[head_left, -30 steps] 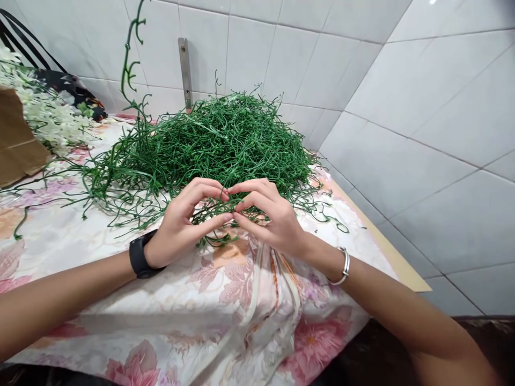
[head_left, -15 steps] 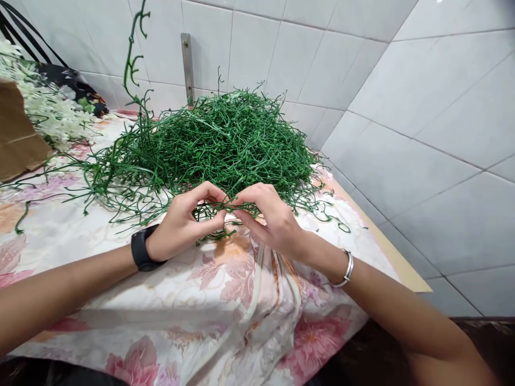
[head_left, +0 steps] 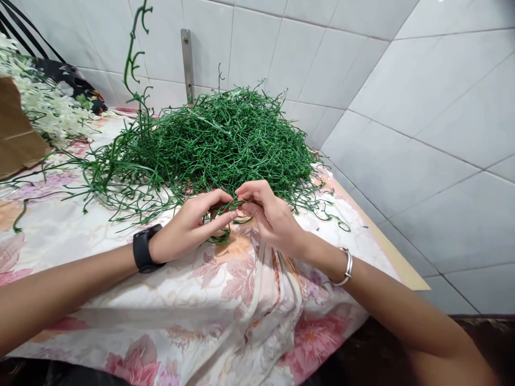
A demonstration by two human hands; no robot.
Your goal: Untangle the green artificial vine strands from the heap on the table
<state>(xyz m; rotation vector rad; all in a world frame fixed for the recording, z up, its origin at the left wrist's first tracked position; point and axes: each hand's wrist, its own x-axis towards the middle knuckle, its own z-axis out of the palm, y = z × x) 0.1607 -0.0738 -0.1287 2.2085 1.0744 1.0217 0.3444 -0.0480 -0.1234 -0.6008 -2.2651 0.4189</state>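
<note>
Head view — left hand (head_left: 187, 224) and right hand (head_left: 278, 224), nearly closed, are pinching green stems (head_left: 234, 205) — seemingly unfinished, tangled pile (head_left: 241, 142) waiting behind.

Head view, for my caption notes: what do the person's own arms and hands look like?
The left hand has a wide black band at its wrist; the right hand, a thin silver bangle. No gloves or sleeves show.

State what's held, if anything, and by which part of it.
Thin green stems, in the grip of the left hand and right hand; which part cannot be told.
</note>
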